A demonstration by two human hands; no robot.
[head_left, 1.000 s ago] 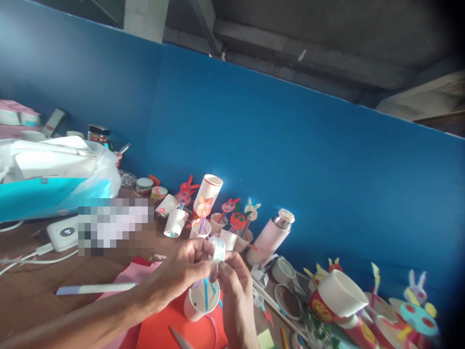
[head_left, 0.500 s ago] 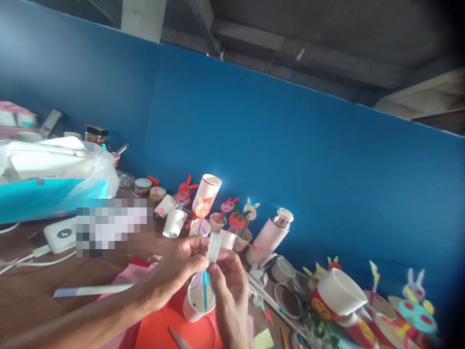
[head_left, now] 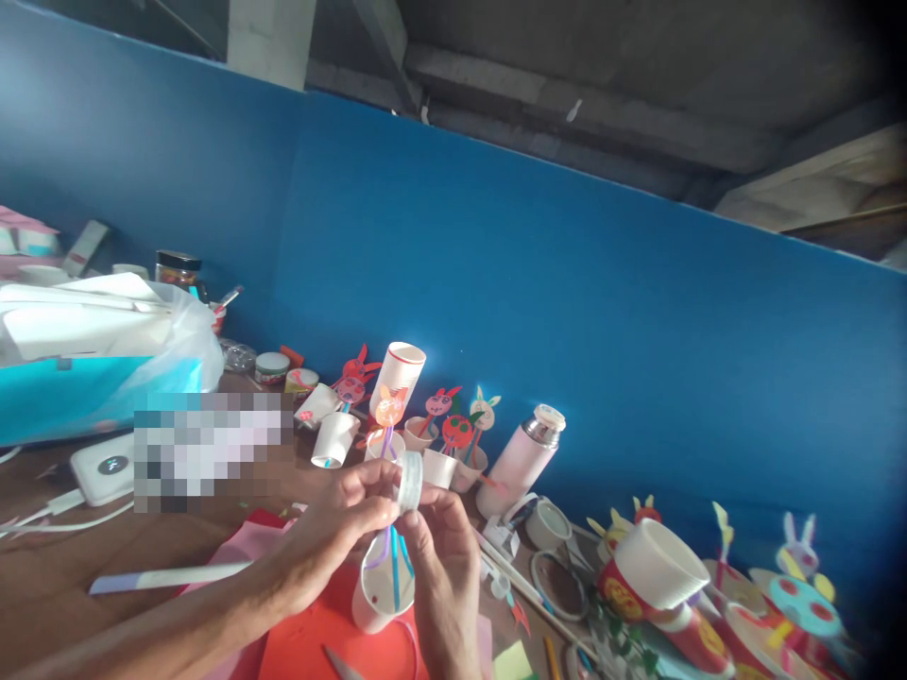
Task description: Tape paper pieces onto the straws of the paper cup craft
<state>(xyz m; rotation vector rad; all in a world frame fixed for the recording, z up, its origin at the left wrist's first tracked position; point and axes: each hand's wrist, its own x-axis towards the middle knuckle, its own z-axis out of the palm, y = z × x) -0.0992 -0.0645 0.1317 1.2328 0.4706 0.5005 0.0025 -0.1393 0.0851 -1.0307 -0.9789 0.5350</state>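
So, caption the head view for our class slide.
Left hand and right hand hold a round, whitish tape roll above a white paper cup with blue and purple straws.

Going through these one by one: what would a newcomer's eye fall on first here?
Probably the big blue wall across the middle. Below it, the left hand and right hand hold a whitish roll. Beyond them stand bright paper animals, with a pink flask to their right.
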